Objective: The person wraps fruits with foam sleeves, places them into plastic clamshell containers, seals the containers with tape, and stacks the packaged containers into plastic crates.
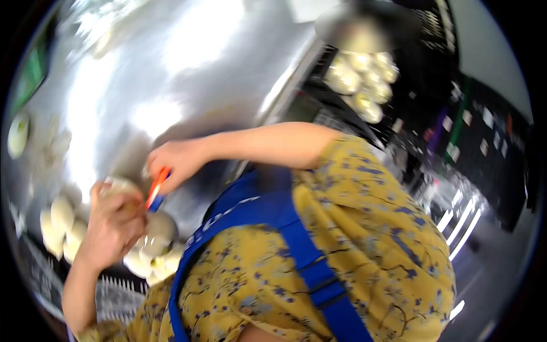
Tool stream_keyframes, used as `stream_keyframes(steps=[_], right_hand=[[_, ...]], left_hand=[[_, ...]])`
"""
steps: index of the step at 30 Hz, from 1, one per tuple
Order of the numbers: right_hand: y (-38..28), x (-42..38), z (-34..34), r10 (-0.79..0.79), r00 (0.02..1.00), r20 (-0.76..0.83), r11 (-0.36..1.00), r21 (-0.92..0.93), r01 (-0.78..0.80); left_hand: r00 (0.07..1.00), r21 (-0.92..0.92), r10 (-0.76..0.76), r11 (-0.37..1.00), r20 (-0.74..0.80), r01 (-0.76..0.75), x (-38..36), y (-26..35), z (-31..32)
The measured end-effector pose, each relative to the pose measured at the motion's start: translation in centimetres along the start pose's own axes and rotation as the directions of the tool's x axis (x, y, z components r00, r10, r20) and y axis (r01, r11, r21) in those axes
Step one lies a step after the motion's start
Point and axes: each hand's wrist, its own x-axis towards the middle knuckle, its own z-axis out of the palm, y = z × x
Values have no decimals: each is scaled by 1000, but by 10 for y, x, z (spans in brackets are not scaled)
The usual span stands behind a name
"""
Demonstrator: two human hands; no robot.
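Observation:
My left hand (pixel 115 225) curls around a pale, rounded piece of produce (pixel 121 186), which my fingers partly cover. My right hand (pixel 178 162) is closed on a small orange-and-blue hand tool (pixel 156 191), blurred, its kind unclear. The tool points down against the side of my left hand. Just below it, a shiny pale round item (pixel 158 232) sits by the table edge. More pale, oval produce (pixel 61 223) lies to the left of my left hand, and another pale group (pixel 154 265) lies below it.
A shiny metal table (pixel 196 68) spreads out ahead of me. One pale-green oval item (pixel 19 134) sits at its far left. Pale produce in shiny clear wrap (pixel 363 82) fills a dark crate at the upper right. Clear plastic (pixel 450 188) lies right of me.

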Motion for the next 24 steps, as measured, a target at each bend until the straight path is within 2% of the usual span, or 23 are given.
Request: stream_keyframes(steps=[1,2,3,4,7,10,13,14,17,18,21,24], right_hand=[[0,-6,-6,-27,999,-34,1000,-9,26],[9,-9,-14,-31,1000,-4,999,-19,30],[-3,-14,-32,87,995,58,994,-69,-83],[-3,-23,-42,147,989,34,982,-129,-141],[-8,-20,-49,159,987,-40,980,-118,-162],[-15,1,-36,202,979,31,953,-238,-189],[-22,29,-26,408,897,171,899,-245,-363],[-28,35,-25,426,890,160,865,-362,-349],[-35,24,-1,212,969,-130,743,-622,-246],[-48,24,-14,128,969,-210,766,-600,-231],[-37,10,-54,-141,888,-439,658,-711,-247],[-5,-14,-74,-158,891,-425,604,-755,-253]], left_hand=[[1000,-7,0,1000,-8,0,-2,1,-2],[1000,-27,6,1000,-3,-6,-4,-1,-1],[1000,-10,27,1000,16,-27,-11,-4,-1],[999,-9,35,999,39,-34,-9,-5,-4],[995,-40,-6,999,-95,2,-16,-9,3],[989,-25,-30,999,-144,27,-25,-4,8],[977,-19,-16,1000,-212,13,-29,-4,12],[974,-12,-14,1000,-226,12,-30,-4,13],[964,6,-33,999,-263,36,-30,-2,17],[958,10,-46,999,-282,51,-29,-1,19],[959,-8,-59,998,-278,59,-19,-6,17],[967,-19,-77,997,-242,75,6,-20,15]])
